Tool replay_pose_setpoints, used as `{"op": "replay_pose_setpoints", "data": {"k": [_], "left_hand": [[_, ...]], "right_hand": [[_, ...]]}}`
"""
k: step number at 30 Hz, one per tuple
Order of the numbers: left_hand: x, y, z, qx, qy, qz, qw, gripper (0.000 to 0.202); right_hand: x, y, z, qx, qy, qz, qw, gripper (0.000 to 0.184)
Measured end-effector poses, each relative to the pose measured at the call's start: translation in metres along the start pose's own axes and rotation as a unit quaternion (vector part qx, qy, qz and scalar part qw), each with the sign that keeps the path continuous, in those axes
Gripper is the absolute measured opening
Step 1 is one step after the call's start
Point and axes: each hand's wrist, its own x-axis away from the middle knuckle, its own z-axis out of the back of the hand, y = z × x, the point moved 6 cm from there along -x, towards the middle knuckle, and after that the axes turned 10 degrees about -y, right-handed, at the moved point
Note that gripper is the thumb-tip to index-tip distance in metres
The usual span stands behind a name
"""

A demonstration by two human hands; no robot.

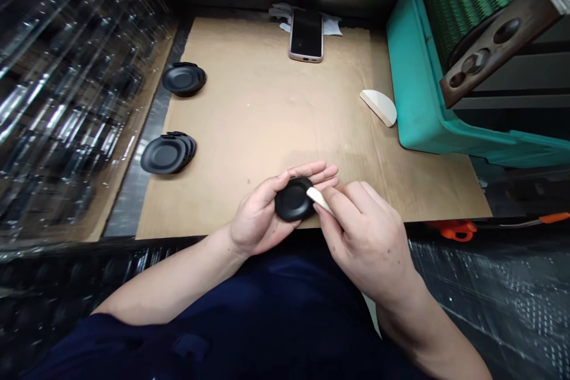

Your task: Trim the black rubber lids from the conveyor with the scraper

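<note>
L hand (262, 208) cradled round black disc (291, 199), low centre of frame; R hand (363, 234) gripped white wedge (319, 200), long axis pointing up-left, tip on disc. More black discs (168, 153) lay left on cardboard sheet (267, 101).

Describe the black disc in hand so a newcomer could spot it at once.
Over the cardboard sheet's near edge, find the left hand. The round black disc sits in it, with a white piece pressed on by the right hand; the other black discs lie off to the left.
</note>
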Motion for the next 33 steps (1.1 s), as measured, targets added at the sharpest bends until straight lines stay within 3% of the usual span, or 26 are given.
{"op": "replay_pose_setpoints", "data": {"k": [6,9,14,19,26,30,33], "left_hand": [[0.0,-0.001,0.001,-0.024,-0.008,0.006,1.0,0.045],[-0.001,-0.001,0.002,-0.017,-0.015,-0.004,1.0,0.046],[-0.003,0.005,0.0,-0.032,-0.033,-0.061,0.997,0.048],[-0.002,0.006,-0.004,-0.047,-0.055,-0.065,0.995,0.05],[-0.001,0.005,-0.003,-0.075,-0.039,-0.068,0.994,0.05],[-0.001,0.004,-0.003,-0.084,-0.037,-0.054,0.994,0.06],[-0.001,0.004,-0.003,-0.086,-0.034,-0.049,0.994,0.064]], "right_hand": [[0.0,0.0,0.0,-0.004,0.053,0.005,0.999,0.021],[0.004,-0.004,-0.006,-0.034,0.017,-0.006,0.999,0.016],[0.018,-0.013,-0.011,-0.171,-0.052,0.022,0.984,0.016],[0.023,-0.004,-0.007,-0.112,0.042,-0.012,0.993,0.016],[0.013,-0.026,-0.02,-0.134,0.03,0.043,0.99,0.014],[0.005,-0.025,-0.019,-0.148,0.067,0.032,0.986,0.016],[0.003,-0.028,-0.019,-0.145,0.057,0.042,0.987,0.016]]}}
